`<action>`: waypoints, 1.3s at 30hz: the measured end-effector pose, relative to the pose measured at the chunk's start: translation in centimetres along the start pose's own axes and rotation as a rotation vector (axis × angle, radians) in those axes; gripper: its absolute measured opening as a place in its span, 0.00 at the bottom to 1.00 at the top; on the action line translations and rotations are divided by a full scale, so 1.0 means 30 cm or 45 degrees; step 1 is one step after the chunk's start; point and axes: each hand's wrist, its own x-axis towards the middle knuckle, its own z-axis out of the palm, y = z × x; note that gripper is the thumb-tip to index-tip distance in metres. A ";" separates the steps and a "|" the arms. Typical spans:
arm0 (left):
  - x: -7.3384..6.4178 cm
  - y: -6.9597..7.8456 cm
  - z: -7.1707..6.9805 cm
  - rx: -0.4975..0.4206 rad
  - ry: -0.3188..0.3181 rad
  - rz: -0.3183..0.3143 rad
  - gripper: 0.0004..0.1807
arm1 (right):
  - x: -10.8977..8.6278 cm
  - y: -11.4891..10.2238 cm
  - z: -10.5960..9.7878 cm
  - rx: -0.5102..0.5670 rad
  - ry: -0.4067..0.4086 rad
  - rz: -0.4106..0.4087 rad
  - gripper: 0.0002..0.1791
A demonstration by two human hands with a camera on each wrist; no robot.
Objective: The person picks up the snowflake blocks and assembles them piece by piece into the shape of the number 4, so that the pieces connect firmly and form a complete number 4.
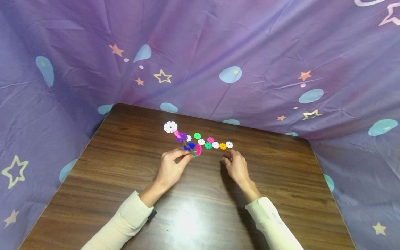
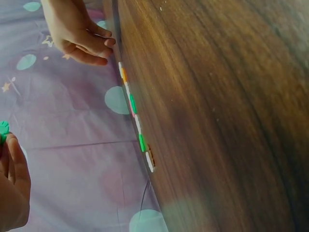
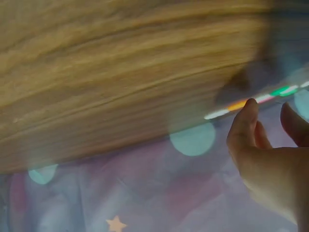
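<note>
My left hand (image 1: 171, 167) pinches the lower end of a chain of joined snowflake discs between thumb and fingers. A green disc (image 2: 4, 128) shows at those fingertips in the left wrist view. From there the chain runs up and left through a pink-red disc (image 1: 198, 150), a blue disc (image 1: 191, 146), a purple disc (image 1: 182, 137), a pink disc (image 1: 177, 134) and a white disc (image 1: 170, 127). Held above the table, my right hand (image 1: 237, 166) has loosely bent fingers with nothing between them. It is nearest to a white disc (image 1: 229, 144) and an orange disc (image 1: 223, 146).
Several loose discs lie flat in an uneven row on the wooden table (image 1: 281, 180), among them a green disc (image 1: 197, 135) and a pink disc (image 1: 210, 139). A purple patterned cloth (image 1: 200, 93) hangs behind the table. A small dark object (image 1: 151, 215) shows by the left sleeve.
</note>
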 end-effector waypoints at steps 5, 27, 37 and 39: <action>0.000 -0.005 -0.002 -0.002 0.001 -0.005 0.05 | 0.044 0.035 0.019 -0.008 0.031 0.018 0.21; 0.000 -0.009 -0.004 -0.020 -0.045 -0.023 0.04 | 0.166 0.088 0.051 -0.079 -0.008 0.117 0.27; -0.005 -0.006 0.002 -0.032 -0.069 -0.027 0.04 | 0.137 0.079 0.043 -0.060 -0.019 0.096 0.15; -0.006 -0.005 0.004 -0.036 -0.069 -0.024 0.04 | 0.131 0.078 0.038 -0.061 -0.039 0.101 0.15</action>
